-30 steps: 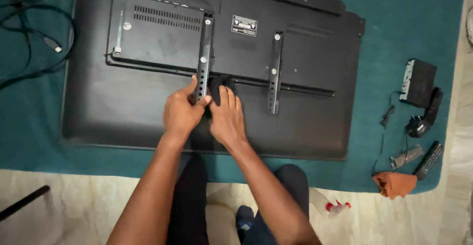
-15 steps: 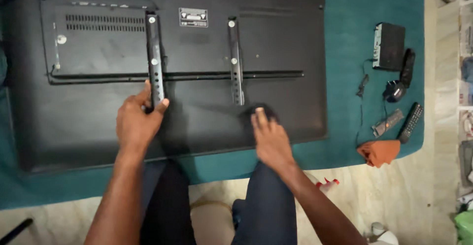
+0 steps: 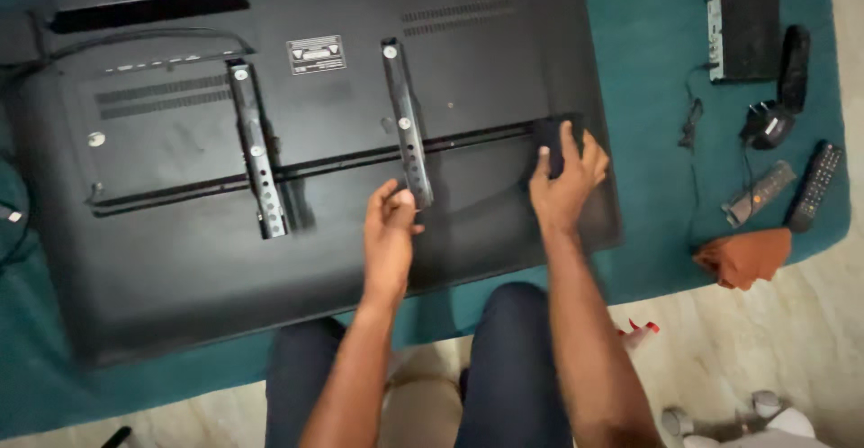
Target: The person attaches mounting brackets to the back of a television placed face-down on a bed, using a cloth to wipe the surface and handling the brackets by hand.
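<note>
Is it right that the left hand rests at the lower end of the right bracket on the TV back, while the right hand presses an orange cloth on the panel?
Not quite. In the head view the right hand presses a dark cloth, not an orange one; the orange cloth lies apart on the green mat. The left hand does rest at the lower end of the right bracket on the TV.

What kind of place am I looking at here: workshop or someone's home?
Most likely a home room, not a workshop: a flat television lies face down on a teal rug over pale floor, with remote controls and a set-top box beside it.
</note>
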